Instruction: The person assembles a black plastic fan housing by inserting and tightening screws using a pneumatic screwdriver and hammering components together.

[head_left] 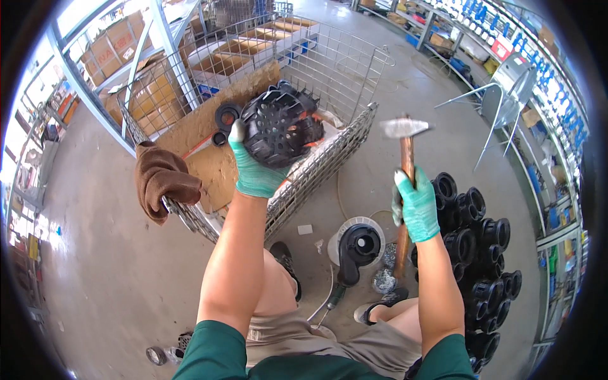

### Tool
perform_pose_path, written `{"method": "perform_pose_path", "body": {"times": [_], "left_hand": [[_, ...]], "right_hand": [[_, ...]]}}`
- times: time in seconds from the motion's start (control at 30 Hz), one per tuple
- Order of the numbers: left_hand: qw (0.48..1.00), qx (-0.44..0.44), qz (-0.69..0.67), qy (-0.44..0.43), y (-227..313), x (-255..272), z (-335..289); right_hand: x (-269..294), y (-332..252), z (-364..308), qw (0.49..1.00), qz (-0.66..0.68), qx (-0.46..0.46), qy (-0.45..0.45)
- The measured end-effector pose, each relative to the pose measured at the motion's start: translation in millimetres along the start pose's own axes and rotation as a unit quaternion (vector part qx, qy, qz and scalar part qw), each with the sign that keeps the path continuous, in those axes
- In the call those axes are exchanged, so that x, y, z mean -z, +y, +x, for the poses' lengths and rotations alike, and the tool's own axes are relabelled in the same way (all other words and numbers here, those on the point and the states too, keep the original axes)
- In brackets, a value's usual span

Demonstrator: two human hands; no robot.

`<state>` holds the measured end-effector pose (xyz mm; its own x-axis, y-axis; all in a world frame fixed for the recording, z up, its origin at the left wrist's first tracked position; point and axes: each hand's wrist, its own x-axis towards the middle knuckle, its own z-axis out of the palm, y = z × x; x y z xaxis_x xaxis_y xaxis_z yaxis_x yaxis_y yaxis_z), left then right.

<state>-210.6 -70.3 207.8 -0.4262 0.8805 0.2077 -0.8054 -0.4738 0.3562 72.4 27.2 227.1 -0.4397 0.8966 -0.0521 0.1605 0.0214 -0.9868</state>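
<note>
Both my hands wear green work gloves with pale fingertips. My left hand (258, 171) is closed on the near edge of a round black plastic strainer (273, 123) with holes in its face and slotted sides. It is held up over the wire cage, and its far side overlaps orange parts. My right hand (415, 202) grips a hammer (406, 152) by its wooden handle, head up, slightly blurred. Below, between my feet, a black pump housing (360, 246) with a side outlet rests on a round white base. A screwdriver-like tool (334, 296) lies by the outlet.
A wire cage (323, 161) lined with cardboard stands ahead, a brown cloth (161, 180) over its left corner. Black ring parts (227, 115) lie inside. Stacked black pump housings (478, 253) stand at my right. A metal chair (500, 101) and shelves (551, 158) are farther right.
</note>
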Motion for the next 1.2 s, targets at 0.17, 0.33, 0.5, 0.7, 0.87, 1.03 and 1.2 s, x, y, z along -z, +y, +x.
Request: {"method": "perform_pose_path", "body": {"times": [0.17,0.33,0.5,0.7,0.87,1.03,1.2], "left_hand": [[0.984,0.046,-0.054,-0.165,-24.4,-23.0,-7.8],[0.992,0.037,-0.078,-0.087,-54.6,-52.0,-19.5],[0.964,0.144,-0.159,-0.160,-73.7,-49.6,-23.2],[0.975,0.167,-0.031,-0.141,-88.0,-30.1,-18.0],[0.918,0.267,-0.033,-0.291,-101.3,-31.1,-5.4],[0.972,0.079,0.216,0.052,-146.3,-69.3,-28.8],[0.916,0.310,0.082,-0.243,-126.4,-25.3,-10.5]], "right_hand": [[73.4,35.0,-9.9,0.996,-0.038,-0.055,0.056],[176.0,55.9,-31.8,0.935,-0.331,0.022,0.127],[241.7,127.0,-98.6,0.895,-0.410,0.017,0.178],[235.9,228.5,-216.9,0.930,-0.172,-0.275,0.171],[205.2,309.2,-292.4,0.898,-0.070,-0.413,0.136],[188.3,365.0,-374.8,0.853,-0.069,-0.481,0.190],[176.5,433.2,-425.8,0.784,-0.189,-0.587,0.069]]}}
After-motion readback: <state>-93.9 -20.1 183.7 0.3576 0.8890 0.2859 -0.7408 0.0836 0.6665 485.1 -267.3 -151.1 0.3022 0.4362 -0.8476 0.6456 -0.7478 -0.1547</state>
